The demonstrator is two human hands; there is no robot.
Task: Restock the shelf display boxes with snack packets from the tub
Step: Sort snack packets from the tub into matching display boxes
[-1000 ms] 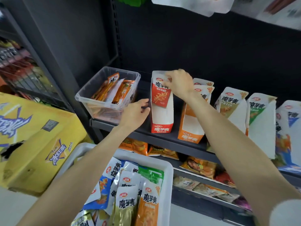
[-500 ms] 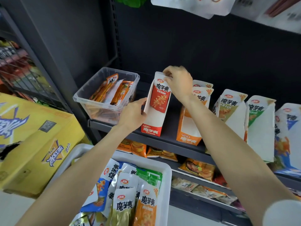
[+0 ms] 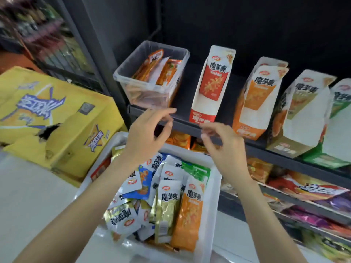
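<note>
Both hands hang empty over the white tub [image 3: 212, 205], left hand [image 3: 147, 133] and right hand [image 3: 223, 149] fingers loosely curled, red display box [image 3: 207, 103] upright on the shelf.

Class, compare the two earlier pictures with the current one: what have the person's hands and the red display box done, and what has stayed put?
Both hands let go of the red display box and drew back toward the white tub. The left hand and right hand now hover empty above it, fingers loosely curled. The box, tilted half a second ago, stands on the shelf. The clear bin, orange display box and tub packets look unchanged.
</note>
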